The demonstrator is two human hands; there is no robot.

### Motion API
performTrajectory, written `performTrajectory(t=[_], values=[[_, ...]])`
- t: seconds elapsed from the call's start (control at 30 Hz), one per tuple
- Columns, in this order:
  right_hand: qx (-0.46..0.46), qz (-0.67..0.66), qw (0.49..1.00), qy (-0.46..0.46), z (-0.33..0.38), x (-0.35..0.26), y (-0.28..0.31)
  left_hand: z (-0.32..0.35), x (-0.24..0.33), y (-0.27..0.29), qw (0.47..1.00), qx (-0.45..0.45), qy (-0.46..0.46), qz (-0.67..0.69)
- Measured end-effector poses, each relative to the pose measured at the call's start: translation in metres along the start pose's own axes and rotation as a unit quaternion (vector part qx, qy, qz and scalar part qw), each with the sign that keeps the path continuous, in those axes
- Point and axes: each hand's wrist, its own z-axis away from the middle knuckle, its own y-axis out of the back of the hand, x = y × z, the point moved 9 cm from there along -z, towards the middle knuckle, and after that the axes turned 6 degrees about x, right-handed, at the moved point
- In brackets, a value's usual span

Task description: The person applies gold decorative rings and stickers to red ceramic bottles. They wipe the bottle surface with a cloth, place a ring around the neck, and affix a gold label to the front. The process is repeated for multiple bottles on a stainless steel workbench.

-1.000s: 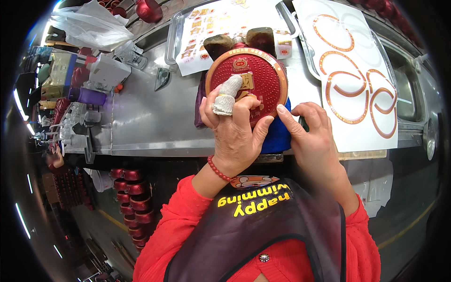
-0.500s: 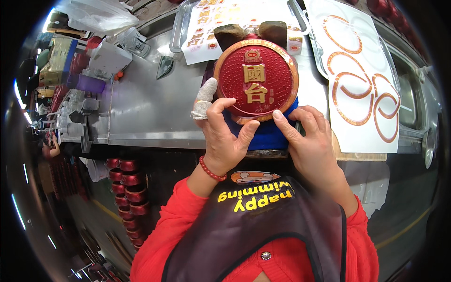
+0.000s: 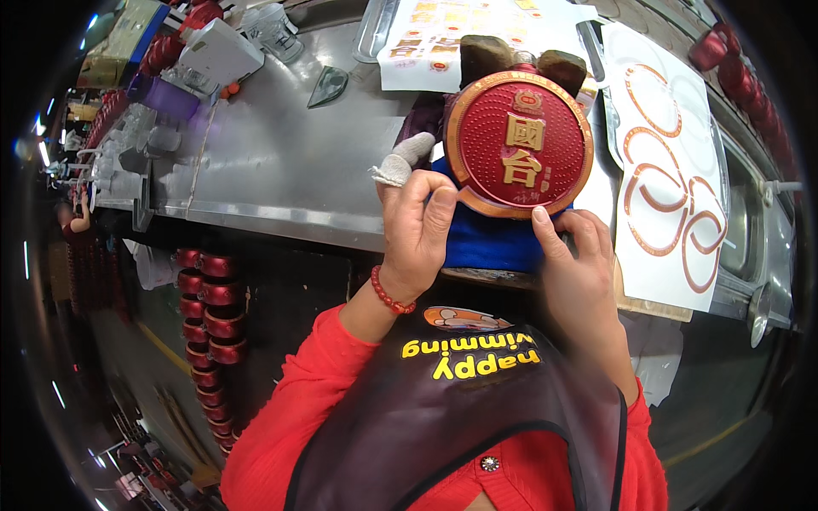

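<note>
A round red bottle [image 3: 521,140] with raised gold characters leans back, its dotted face toward me. An orange-gold ring decal [image 3: 455,136] runs around the edge of that face. At the lower left of the rim, my left hand [image 3: 416,221] is closed, thumb and forefinger pinched together by an end of the decal. One of its fingers wears a grey-white cloth sleeve. My right hand [image 3: 581,264] has its thumb on the bottle's lower edge, the other fingers curled beside it. Under the bottle lies a blue cloth [image 3: 490,243]; two dark blocks [image 3: 484,60] flank its neck.
At the right, a white sheet [image 3: 639,264] carries several orange ring decals. Behind the bottle, a tray [image 3: 369,38] holds a sheet of gold stickers. A glass piece [image 3: 328,87] lies on the steel table [image 3: 281,145]. Stacked red bottles [image 3: 223,289] stand lower left.
The view has shifted, so the bottle sits farther right and looks more tilted. My left thumb has left the lower rim and now meets the forefinger. My right thumb stays at the bottom edge.
</note>
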Motion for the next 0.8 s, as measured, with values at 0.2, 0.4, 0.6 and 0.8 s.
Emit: performTrajectory(t=[0.2,0.4,0.6,0.8], values=[[0.001,-0.005,1.0,-0.005,0.0,-0.001,0.0,-0.004,0.004,-0.003,1.0,0.013,-0.003,0.005],[0.002,-0.003,1.0,-0.008,0.0,-0.002,0.001,-0.009,0.005,-0.003,0.999,0.02,-0.027,-0.031],[0.006,0.003,1.0,-0.007,0.001,-0.001,0.001,-0.003,-0.019,-0.008,0.992,0.032,0.084,0.087],[0.0,-0.003,1.0,0.001,0.002,-0.002,0.001,0.006,-0.003,-0.023,1.0,-0.028,0.004,-0.003]])
